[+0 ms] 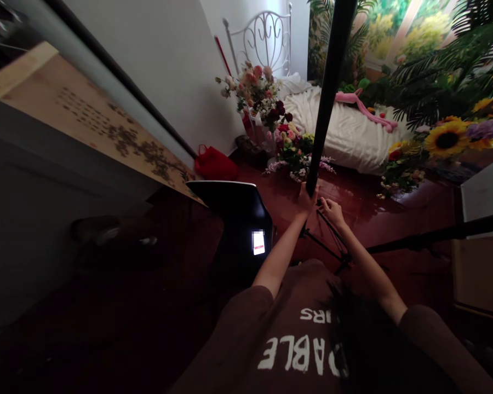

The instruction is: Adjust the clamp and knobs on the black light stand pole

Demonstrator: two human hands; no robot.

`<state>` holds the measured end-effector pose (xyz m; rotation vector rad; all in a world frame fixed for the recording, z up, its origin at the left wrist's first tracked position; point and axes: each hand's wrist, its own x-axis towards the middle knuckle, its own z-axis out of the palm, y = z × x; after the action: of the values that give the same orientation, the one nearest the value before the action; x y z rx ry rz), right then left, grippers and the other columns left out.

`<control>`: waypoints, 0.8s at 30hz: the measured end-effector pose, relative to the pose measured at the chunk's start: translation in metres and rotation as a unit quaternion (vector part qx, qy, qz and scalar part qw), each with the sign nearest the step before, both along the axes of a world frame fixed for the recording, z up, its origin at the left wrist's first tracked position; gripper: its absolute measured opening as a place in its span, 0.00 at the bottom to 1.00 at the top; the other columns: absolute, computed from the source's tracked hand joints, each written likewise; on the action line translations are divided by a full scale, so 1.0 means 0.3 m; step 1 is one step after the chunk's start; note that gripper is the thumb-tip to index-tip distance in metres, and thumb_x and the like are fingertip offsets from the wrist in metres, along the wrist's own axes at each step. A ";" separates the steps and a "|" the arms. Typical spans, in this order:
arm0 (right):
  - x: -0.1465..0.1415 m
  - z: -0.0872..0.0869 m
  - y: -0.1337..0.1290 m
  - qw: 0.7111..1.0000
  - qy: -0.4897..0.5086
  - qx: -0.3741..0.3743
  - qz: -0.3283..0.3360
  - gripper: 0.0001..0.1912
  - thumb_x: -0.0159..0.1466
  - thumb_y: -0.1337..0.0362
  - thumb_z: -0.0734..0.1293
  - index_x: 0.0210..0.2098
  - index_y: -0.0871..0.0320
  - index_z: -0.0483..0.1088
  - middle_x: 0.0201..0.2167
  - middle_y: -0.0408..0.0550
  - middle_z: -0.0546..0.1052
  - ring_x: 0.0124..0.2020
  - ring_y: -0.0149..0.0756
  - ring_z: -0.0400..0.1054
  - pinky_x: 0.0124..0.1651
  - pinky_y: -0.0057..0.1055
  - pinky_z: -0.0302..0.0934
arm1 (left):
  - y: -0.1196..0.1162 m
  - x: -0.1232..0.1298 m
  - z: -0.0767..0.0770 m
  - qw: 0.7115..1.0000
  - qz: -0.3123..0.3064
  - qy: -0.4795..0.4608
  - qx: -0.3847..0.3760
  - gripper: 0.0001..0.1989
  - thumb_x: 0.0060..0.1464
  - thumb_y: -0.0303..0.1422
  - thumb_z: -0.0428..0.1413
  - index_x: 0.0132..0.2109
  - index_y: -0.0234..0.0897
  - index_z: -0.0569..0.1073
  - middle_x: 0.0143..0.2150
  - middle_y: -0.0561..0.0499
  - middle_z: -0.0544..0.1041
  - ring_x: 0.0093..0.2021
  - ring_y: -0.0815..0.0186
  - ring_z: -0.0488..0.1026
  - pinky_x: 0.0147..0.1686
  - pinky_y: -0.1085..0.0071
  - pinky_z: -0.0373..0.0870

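Observation:
A thick black pole (pixel 326 93) rises from in front of my body to the top of the view. My left hand (pixel 308 198) is wrapped round its lower part. Just to the right, my right hand (pixel 331 211) is closed with its fingers pinched at a small dark part beside the pole; the part is too small to name. Thin black stand legs (pixel 326 243) spread below my hands, over the dark red floor.
A black chair-like object (pixel 238 205) with a lit phone (pixel 258 242) stands to the left. Behind are a red bag (pixel 216 163), flowers (pixel 290 137) and a white-draped bed (pixel 345 128). Another black pole (pixel 435 236) crosses at right; a printed panel (pixel 107 120) leans left.

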<state>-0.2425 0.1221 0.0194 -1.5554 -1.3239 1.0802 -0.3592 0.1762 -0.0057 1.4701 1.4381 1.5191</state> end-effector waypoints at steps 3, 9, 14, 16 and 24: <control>-0.034 0.005 0.005 0.973 0.147 -0.174 -0.026 0.24 0.69 0.51 0.56 0.24 0.58 0.67 0.20 0.47 0.72 0.17 0.26 0.60 0.19 0.21 0.54 | 0.004 0.000 0.000 1.000 0.001 0.004 -0.002 0.24 0.56 0.52 0.52 0.49 0.37 0.67 0.39 0.44 0.74 0.37 0.63 0.73 0.38 0.68 0.67; -0.077 0.024 0.027 0.908 0.296 -0.294 -0.042 0.23 0.71 0.53 0.49 0.28 0.58 0.64 0.17 0.45 0.72 0.11 0.22 0.52 0.14 0.19 0.47 | 0.013 0.004 -0.002 1.000 -0.002 0.000 -0.008 0.26 0.56 0.54 0.51 0.50 0.36 0.67 0.40 0.44 0.75 0.37 0.64 0.73 0.37 0.69 0.67; -0.053 -0.012 -0.030 0.992 0.019 -0.083 -0.090 0.20 0.64 0.46 0.61 0.43 0.57 0.66 0.30 0.46 0.77 0.20 0.29 0.67 0.23 0.24 0.61 | 0.002 0.001 0.001 1.000 0.004 0.009 0.002 0.26 0.55 0.54 0.51 0.49 0.36 0.67 0.39 0.45 0.75 0.36 0.64 0.72 0.37 0.69 0.67; -0.039 -0.020 -0.057 0.992 -0.086 0.024 -0.092 0.24 0.61 0.43 0.64 0.47 0.54 0.67 0.34 0.46 0.79 0.29 0.34 0.73 0.31 0.27 0.65 | 0.000 0.002 0.001 1.000 0.011 0.011 0.001 0.26 0.55 0.54 0.51 0.49 0.36 0.67 0.38 0.44 0.75 0.35 0.63 0.72 0.36 0.69 0.67; -0.033 0.001 -0.049 0.970 -0.223 0.078 -0.056 0.25 0.65 0.42 0.59 0.40 0.55 0.74 0.33 0.48 0.81 0.32 0.36 0.75 0.34 0.27 0.61 | 0.008 0.005 -0.017 1.000 0.010 0.008 0.003 0.26 0.56 0.54 0.50 0.48 0.36 0.67 0.39 0.44 0.74 0.37 0.63 0.73 0.38 0.68 0.68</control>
<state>-0.2525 0.1075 0.0196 -1.7923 -1.5509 0.5556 -0.3577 0.1787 -0.0108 1.4792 1.4642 1.5282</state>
